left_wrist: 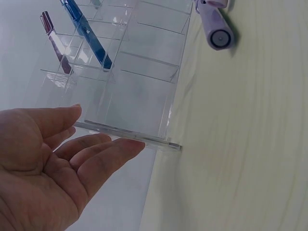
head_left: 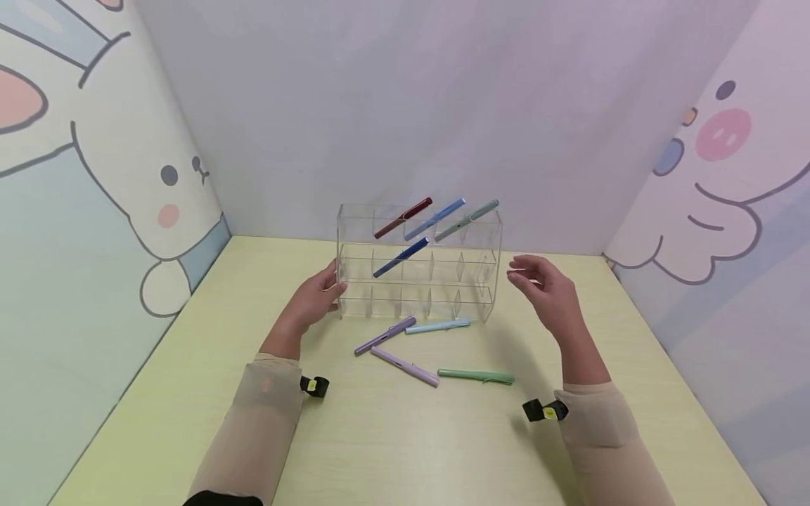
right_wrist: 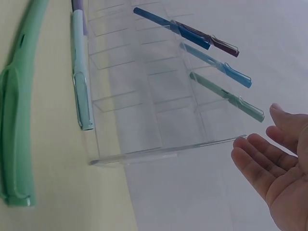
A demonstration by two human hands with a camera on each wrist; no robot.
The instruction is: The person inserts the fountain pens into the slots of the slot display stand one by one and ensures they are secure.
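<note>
A clear acrylic pen rack (head_left: pixel 418 281) with three tiers of compartments stands on the table. My left hand (head_left: pixel 314 296) holds its left side panel, thumb and fingers at the edge. Beside the right panel, my right hand (head_left: pixel 547 292) hovers with loosely bent fingers and nothing in it. The top tier bears a dark red pen (head_left: pixel 403 218), a blue pen (head_left: pixel 434 218) and a pale green pen (head_left: pixel 467 221), all leaning. A dark blue pen (head_left: pixel 401 258) leans in the middle tier. The bottom tier shows no pens.
In front of the rack lie a purple pen (head_left: pixel 384 336), a light blue pen (head_left: pixel 438 326), a lilac pen (head_left: pixel 405 366) and a green pen (head_left: pixel 476 377). A plain wall (head_left: pixel 405 105) rises behind, and cartoon-printed walls flank the pale table (head_left: pixel 405 450).
</note>
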